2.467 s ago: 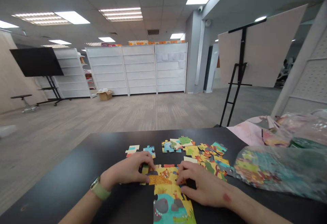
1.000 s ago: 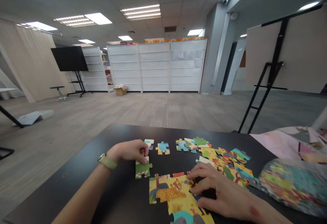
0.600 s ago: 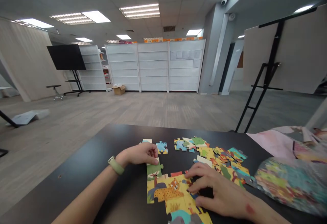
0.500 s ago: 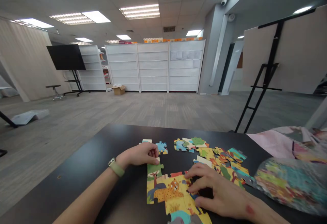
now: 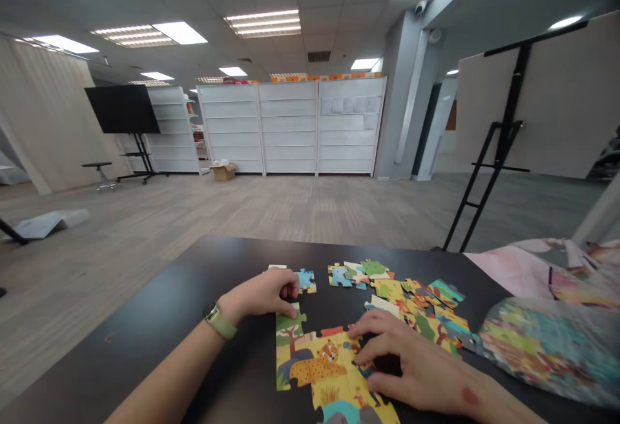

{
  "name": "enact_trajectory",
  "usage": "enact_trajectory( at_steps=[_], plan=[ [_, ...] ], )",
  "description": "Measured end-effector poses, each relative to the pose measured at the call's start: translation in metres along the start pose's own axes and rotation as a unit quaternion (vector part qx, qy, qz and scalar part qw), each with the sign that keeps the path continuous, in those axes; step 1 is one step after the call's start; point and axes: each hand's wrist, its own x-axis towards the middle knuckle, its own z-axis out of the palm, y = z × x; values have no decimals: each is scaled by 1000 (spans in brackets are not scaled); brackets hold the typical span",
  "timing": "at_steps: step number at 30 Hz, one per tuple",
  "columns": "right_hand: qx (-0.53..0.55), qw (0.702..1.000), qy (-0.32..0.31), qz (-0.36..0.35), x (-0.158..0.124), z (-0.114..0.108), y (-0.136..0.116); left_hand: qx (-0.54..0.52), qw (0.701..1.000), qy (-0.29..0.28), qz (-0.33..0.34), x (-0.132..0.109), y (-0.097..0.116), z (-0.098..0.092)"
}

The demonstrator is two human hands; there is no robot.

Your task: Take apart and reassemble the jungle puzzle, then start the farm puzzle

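A partly joined colourful puzzle [image 5: 320,366] lies on the black table [image 5: 159,340] in front of me. My left hand [image 5: 264,293], fingers curled, presses a green tree piece [image 5: 289,325] down against the puzzle's top left corner. My right hand [image 5: 411,366] rests on the right side of the joined part, fingers bent and pressing on the pieces. Several loose pieces [image 5: 411,295] lie scattered behind my right hand, and a blue piece [image 5: 305,279] sits just beyond my left fingers.
A crinkled plastic bag with the printed picture [image 5: 547,346] and pink cloth [image 5: 513,262] fill the table's right end. A black easel [image 5: 489,159] stands behind the table. White shelves [image 5: 290,127], a screen on a stand [image 5: 116,111] and a cardboard box [image 5: 223,171] line the far wall.
My left hand took the green tree piece out to the left, then slid it back right and down against the puzzle's top left corner. My right hand stayed on the puzzle.
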Motion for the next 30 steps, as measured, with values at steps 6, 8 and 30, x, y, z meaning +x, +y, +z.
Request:
enact_trajectory(
  at_steps=[6,8,30],
  plan=[
    [-6,1000,7,21,1,1,-2,51,993,101,10,-3,6,-13],
    [-9,999,13,29,3,1,-5,74,986,147,2,-2,5,-14],
    [-34,999,26,30,9,2,-7,-111,966,229,43,20,0,20]
  ],
)
